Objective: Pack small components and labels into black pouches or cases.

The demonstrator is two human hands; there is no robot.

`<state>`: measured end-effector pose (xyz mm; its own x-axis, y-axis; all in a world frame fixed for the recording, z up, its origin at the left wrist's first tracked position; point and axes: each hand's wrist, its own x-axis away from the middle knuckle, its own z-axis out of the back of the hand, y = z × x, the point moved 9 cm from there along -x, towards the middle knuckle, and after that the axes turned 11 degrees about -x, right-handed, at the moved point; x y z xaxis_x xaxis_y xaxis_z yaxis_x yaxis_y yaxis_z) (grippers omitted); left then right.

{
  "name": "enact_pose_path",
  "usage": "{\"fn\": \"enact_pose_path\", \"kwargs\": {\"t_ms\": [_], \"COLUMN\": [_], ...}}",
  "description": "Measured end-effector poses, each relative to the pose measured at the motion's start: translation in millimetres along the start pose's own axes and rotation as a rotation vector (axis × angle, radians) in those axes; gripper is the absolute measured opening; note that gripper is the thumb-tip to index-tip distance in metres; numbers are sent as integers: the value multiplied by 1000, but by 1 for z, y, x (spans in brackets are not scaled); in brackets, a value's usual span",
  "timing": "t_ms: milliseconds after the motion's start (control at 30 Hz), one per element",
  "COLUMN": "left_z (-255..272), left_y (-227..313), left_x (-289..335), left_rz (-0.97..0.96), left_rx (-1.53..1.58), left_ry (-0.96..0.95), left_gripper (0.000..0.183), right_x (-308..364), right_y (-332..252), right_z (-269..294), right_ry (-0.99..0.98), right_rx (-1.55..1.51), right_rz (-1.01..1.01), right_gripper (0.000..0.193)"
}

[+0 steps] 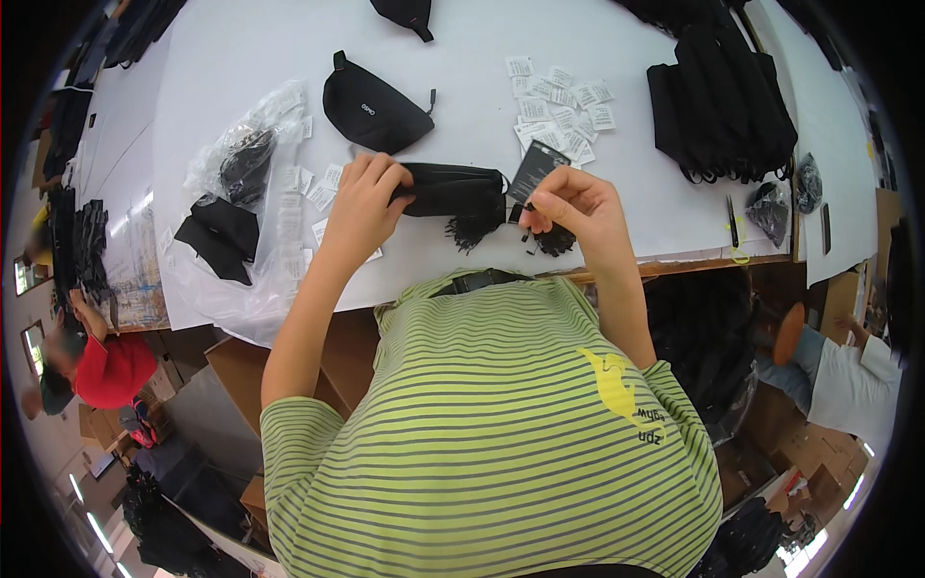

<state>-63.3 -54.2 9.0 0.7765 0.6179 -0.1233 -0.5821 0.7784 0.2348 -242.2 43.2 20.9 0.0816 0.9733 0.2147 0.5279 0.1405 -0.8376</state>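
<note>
As the head camera looks down, you can count two bare hands and one black pouch (pixel 455 189) between them. One more pouch (pixel 374 106) lies just past the left hand (pixel 370 193), and the tip of another (pixel 409 13) shows farther beyond it. Two bunches of black strings sit between the hands, one (pixel 469 230) just under the first pouch and one (pixel 553 241) below the right hand (pixel 570 205). One pile of white labels (pixel 557 104) lies past the right hand, too jumbled to count. Well to its right is one black stack (pixel 721 111), packed too tight to count. The left hand is curled, gripping the first pouch's left end. The right hand is nearly closed, with thumb and fingertips pinching one black card (pixel 540 171) by its lower corner.
</note>
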Motion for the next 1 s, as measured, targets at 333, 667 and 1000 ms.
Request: {"fn": "enact_pose_path", "kwargs": {"t_ms": [333, 667, 1000], "left_z": [-17, -10, -19], "left_y": [8, 16, 17], "left_x": [40, 23, 17], "left_rz": [113, 29, 12], "left_rx": [151, 103, 151], "left_ry": [139, 331, 298], "left_gripper": [26, 23, 16], "right_x": [-3, 3, 6], "right_y": [2, 10, 4], "right_z": [17, 30, 38], "right_ry": [66, 86, 111], "right_rx": [85, 71, 85], "right_rz": [-3, 3, 24], "right_gripper": [13, 13, 13]}}
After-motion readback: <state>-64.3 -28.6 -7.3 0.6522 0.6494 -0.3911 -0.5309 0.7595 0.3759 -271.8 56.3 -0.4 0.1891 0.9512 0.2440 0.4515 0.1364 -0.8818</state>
